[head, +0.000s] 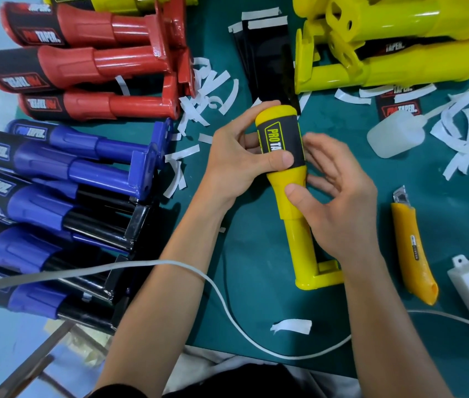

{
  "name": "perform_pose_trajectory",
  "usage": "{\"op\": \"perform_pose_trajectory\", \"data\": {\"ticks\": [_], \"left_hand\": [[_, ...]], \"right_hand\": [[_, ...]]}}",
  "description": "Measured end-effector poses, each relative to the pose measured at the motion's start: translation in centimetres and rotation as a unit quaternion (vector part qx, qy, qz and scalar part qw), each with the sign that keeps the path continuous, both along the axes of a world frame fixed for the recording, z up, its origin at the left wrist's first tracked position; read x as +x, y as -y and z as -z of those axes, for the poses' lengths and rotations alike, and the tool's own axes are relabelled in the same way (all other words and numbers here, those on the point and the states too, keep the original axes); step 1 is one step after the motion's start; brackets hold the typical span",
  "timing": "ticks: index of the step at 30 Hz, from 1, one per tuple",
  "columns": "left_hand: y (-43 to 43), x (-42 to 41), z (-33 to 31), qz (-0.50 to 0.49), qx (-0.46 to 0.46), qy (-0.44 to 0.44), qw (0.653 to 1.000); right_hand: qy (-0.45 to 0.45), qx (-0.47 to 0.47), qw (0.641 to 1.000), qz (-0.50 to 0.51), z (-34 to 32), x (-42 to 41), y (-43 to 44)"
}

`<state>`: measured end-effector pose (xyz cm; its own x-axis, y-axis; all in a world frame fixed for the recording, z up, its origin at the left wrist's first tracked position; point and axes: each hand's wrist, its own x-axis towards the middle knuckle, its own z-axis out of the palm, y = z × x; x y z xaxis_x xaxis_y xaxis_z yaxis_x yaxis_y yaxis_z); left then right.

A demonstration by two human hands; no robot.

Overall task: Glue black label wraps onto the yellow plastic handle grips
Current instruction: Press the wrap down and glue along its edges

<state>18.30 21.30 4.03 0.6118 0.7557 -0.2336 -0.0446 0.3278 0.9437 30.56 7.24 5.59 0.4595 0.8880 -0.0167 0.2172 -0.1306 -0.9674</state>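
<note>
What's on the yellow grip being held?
A black label is wrapped around the yellow grip, near its rounded end. The left hand covers part of the lettering with its thumb. The wrap's underside and seam are hidden by the grip and the right hand.

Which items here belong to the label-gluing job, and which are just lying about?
Job: yellow handle grip, black label wrap, left hand, right hand, squeeze bottle, spare black wraps.
Lying about: utility knife, red grips, blue grips, backing strips.
</note>
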Motion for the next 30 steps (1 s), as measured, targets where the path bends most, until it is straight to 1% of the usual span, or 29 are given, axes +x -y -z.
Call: {"op": "perform_pose_trajectory", "data": {"ticks": [3,6,11,17,21,23,24,25,27,28,30], "left_hand": [[-0.1,-0.1,0.1,0.002,-0.003,0.003,1.000],[-0.2,-0.2,0.2,0.001,0.001,-0.004,1.000],[-0.2,-0.2,0.6,-0.003,0.006,-0.016,1.000],[-0.2,-0.2,0.5,-0.006,0.007,-0.015,1.000],[0.1,-0.3,0.2,-0.014,0.009,0.003,1.000],[0.3,-0.3,0.0,-0.028,0.015,0.012,0.999],[0.4,-0.3,-0.1,-0.040,0.017,0.018,0.999],[0.5,-0.3,-0.1,-0.055,0.019,0.026,0.998],[0.7,-0.2,-0.3,-0.090,0.033,0.035,0.995],[0.8,-0.2,-0.3,-0.102,0.048,0.033,0.993],[1.0,-0.3,-0.4,-0.101,0.077,0.016,0.992]], "right_hand": [[0.053,-0.013,0.998,-0.015,0.1,-0.1,0.0],[0.059,-0.006,0.998,-0.013,0.2,-0.1,0.0],[0.032,0.004,0.999,0.002,0.4,-0.1,0.5],[0.033,-0.002,0.999,0.005,0.3,0.2,0.9],[-0.022,0.002,1.000,0.021,-0.6,1.1,1.6],[-0.026,-0.026,0.999,0.008,-1.4,1.3,2.1],[-0.018,-0.063,0.998,-0.009,-1.6,1.0,2.2],[0.008,-0.109,0.994,-0.026,-1.7,0.5,2.2],[0.095,-0.185,0.977,-0.043,-1.6,-1.2,1.8],[0.134,-0.194,0.971,-0.034,-1.5,-1.9,1.5],[0.178,-0.175,0.968,-0.016,-1.7,-2.0,1.1]]}}
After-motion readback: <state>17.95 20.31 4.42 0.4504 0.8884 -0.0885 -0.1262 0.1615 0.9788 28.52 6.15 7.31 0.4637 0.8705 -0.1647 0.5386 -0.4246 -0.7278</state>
